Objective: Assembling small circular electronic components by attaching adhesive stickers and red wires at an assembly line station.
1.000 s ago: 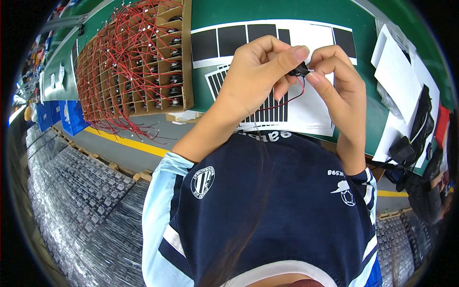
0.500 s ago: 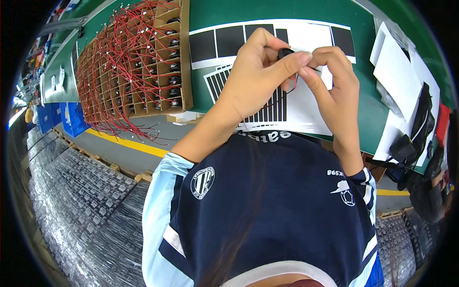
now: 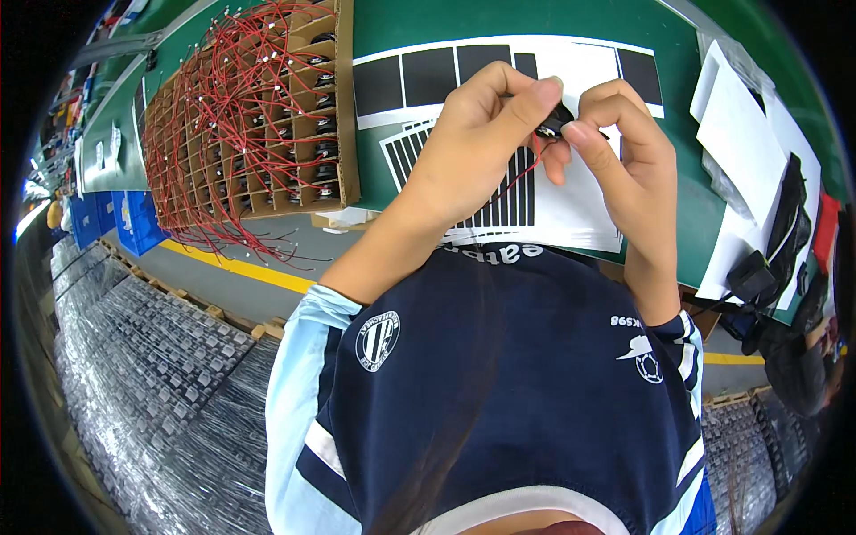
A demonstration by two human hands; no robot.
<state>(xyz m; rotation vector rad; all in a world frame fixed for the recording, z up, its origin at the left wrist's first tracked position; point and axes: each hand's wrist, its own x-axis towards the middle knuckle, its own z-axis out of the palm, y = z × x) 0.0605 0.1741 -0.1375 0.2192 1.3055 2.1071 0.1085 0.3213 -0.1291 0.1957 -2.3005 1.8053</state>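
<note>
Between my hands, over the white sheets, is a small black speaker (image 3: 555, 121) with a shiny rim and a red and a black wire trailing down. My left hand (image 3: 486, 134) grips its left side between thumb and curled fingers. At the right edge, the thumb and forefinger of my right hand (image 3: 631, 143) pinch it; a thin dark bit shows by those fingers, too small to make out. Beneath lie a sheet with black strips (image 3: 508, 209) and a sheet with large black rectangles (image 3: 428, 76).
To the left stands a divided cardboard box (image 3: 348, 107) holding several similar black parts under a tangle of red wires (image 3: 245, 98). White papers (image 3: 744, 134) and a black pouch-like item (image 3: 786, 214) lie at the right of the green table (image 3: 392, 22). Blue bins (image 3: 134, 223) stand beyond the left edge.
The speaker has come down slightly and turned, showing its shiny rim. My left thumb has moved up over it, and my right fingers have shifted a little to the right.
</note>
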